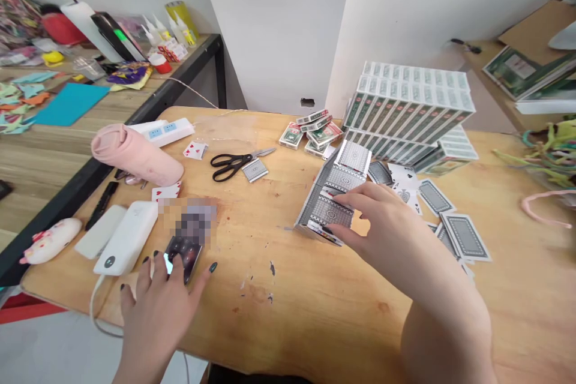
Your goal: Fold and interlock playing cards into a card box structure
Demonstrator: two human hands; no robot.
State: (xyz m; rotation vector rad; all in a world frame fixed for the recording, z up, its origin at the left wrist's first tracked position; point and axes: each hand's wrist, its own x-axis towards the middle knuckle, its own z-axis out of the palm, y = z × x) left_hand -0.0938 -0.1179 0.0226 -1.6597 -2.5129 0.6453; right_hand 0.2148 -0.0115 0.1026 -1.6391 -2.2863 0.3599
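A long boxy structure of folded playing cards (pixel 346 177), with grey patterned backs outward, stands right of the table's middle. My right hand (pixel 378 216) pinches its near part, with the thumb at the lower edge and the index finger on a fold above. Over at the left, my left hand (pixel 157 300) is spread, fingertips at the near end of a phone (pixel 186 252) lying on the table. Part of the phone's screen is blurred out. Black-handled scissors (pixel 238 163) lie beside a small folded card piece (pixel 255 170).
Stacked card boxes (pixel 409 102) rise at the back right, with several loose packs (pixel 315 131) beside them. Loose cards (pixel 463 237) lie at right. A pink rolled bundle (pixel 137 153), power bank (pixel 128 237), marker (pixel 101 205) and power strip (pixel 171 131) occupy the left.
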